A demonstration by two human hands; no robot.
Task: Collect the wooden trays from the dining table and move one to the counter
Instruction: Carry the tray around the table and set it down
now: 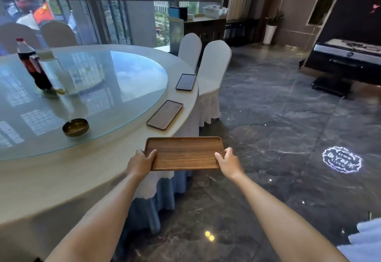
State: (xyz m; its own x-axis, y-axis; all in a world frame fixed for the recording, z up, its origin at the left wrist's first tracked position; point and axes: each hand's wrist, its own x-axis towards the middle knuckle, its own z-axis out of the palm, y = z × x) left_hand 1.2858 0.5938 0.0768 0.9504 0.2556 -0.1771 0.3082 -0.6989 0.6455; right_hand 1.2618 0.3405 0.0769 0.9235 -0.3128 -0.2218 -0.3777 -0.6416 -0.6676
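Note:
A brown wooden tray [184,152] hangs level just off the edge of the round dining table [68,177], held at both short ends. My left hand [140,162] grips its left end and my right hand [228,161] grips its right end. Two more wooden trays lie flat on the table's rim: one [165,114] just beyond the held tray, another [185,82] farther along by the chairs. A dark counter [204,25] stands against the window at the back.
A glass turntable [99,96] carries a cola bottle [33,65], a clear bottle and a brass ashtray [75,127]. Two white-covered chairs [212,80] stand at the table's right. Dark marble floor spreads to the right, with a black stand [346,65] far right.

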